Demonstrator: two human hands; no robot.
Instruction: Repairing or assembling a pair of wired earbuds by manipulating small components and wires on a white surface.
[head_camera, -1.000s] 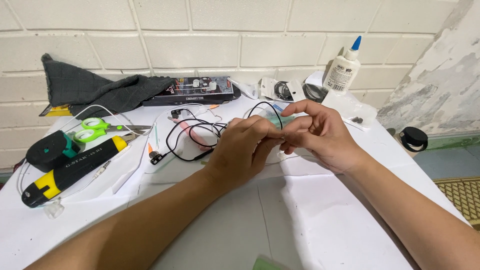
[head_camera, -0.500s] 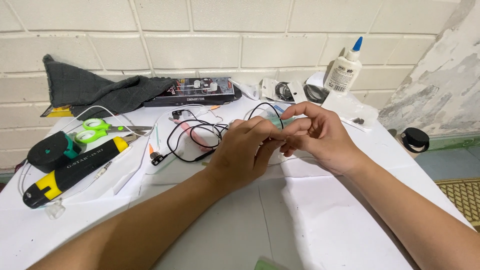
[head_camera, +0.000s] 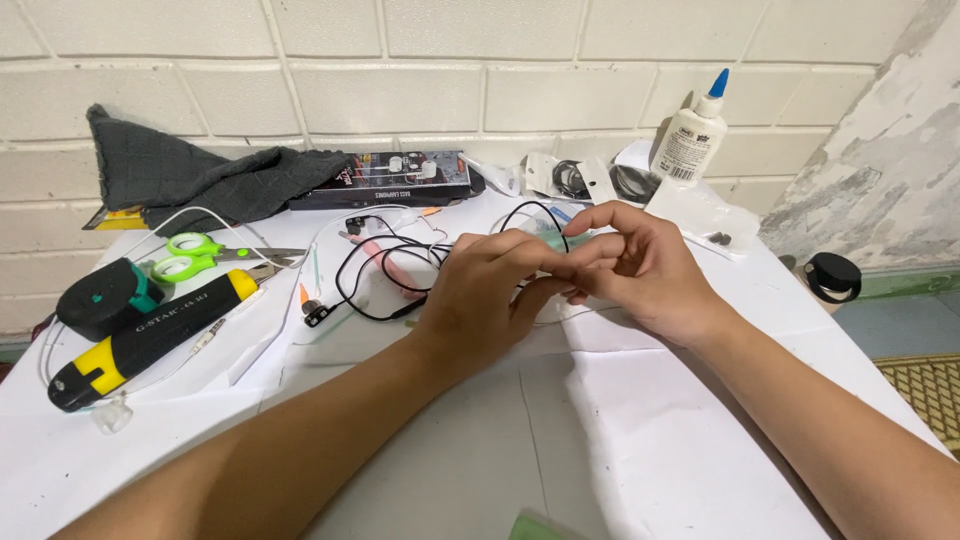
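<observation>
My left hand (head_camera: 490, 295) and my right hand (head_camera: 640, 272) meet fingertip to fingertip over the white table (head_camera: 560, 440). Together they pinch a thin black earphone cable (head_camera: 375, 268) and a small greenish clear piece (head_camera: 548, 236) that the fingers mostly hide. The cable loops out to the left of my left hand and arches over the fingertips. A small black plug (head_camera: 318, 312) lies at the cable's left end.
Green scissors (head_camera: 195, 255), a black-and-yellow tool (head_camera: 150, 335) and a black-and-green device (head_camera: 105, 298) lie at the left. A dark cloth (head_camera: 180, 180) and a black box (head_camera: 395, 178) sit by the brick wall. A white glue bottle (head_camera: 692, 135) stands at the back right, a black round cap (head_camera: 830, 275) at the right edge.
Both hands stay together at the same spot; the fingers have shifted slightly on the cable. Nothing else has moved.
</observation>
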